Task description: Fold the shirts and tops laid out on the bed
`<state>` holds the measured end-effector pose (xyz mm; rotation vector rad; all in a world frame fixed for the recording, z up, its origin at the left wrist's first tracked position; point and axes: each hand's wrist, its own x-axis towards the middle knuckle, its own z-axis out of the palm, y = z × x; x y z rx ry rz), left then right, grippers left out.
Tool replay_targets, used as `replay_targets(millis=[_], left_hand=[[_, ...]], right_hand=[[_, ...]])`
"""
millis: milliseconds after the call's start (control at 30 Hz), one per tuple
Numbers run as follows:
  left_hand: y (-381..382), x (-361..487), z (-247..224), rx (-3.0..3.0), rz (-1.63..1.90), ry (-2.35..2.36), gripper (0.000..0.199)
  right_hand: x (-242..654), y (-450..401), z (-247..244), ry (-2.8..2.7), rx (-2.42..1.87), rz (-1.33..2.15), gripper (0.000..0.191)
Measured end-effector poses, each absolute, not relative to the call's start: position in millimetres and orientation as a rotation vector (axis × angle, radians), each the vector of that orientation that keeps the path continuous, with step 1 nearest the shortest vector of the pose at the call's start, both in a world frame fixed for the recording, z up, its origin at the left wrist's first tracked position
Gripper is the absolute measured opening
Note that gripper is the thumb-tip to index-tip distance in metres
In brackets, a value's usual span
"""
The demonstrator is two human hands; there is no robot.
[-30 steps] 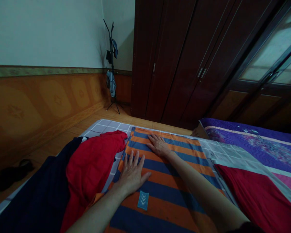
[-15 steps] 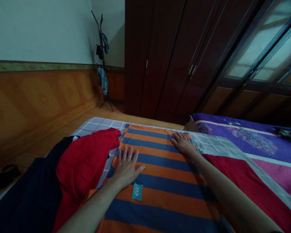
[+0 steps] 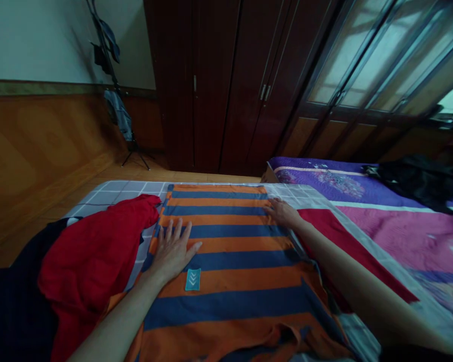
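An orange and blue striped shirt (image 3: 226, 261) lies spread out before me, its hem away from me and its collar at the bottom of the view. A small teal patch (image 3: 193, 279) with white chevrons sits on its chest. My left hand (image 3: 172, 254) rests flat on the shirt's left side, fingers spread. At the far right edge of the shirt, my right hand (image 3: 281, 212) lies with its fingers stretched over the side seam, holding nothing. Left of the shirt is a crumpled red garment (image 3: 98, 251), partly over a dark navy garment (image 3: 15, 301).
The shirt lies on a grey checked cloth (image 3: 109, 193). A folded red garment (image 3: 324, 231) is at the right. Beyond it stands a bed with a purple and pink cover (image 3: 377, 236) and a black garment (image 3: 419, 176). Behind are a dark wardrobe (image 3: 211, 115) and a coat stand (image 3: 115, 85).
The view has swung to the right, bringing the black garment on the bed and the shirt's collar into sight. My right hand has slid to the shirt's right edge; my left stays flat.
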<state>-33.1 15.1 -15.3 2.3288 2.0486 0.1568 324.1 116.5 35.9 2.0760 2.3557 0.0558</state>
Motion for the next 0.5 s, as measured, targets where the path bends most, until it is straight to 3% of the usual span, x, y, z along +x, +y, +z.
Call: replay_targets(millis=[200,333,500], left_hand=[[15,-33,-15,2.386,0.136,2.049,0.07],[15,-35,-17,2.413,0.126,2.067,0.07],[16,-36,-21,2.442,0.105,2.078,0.068]], right_hand=[[339,10,24,2.669,1.746,-0.013,0.054],[355,-27,23,2.59,2.003,0.067,0.048],[364,-56,30,2.608,2.084,-0.123,0.049]])
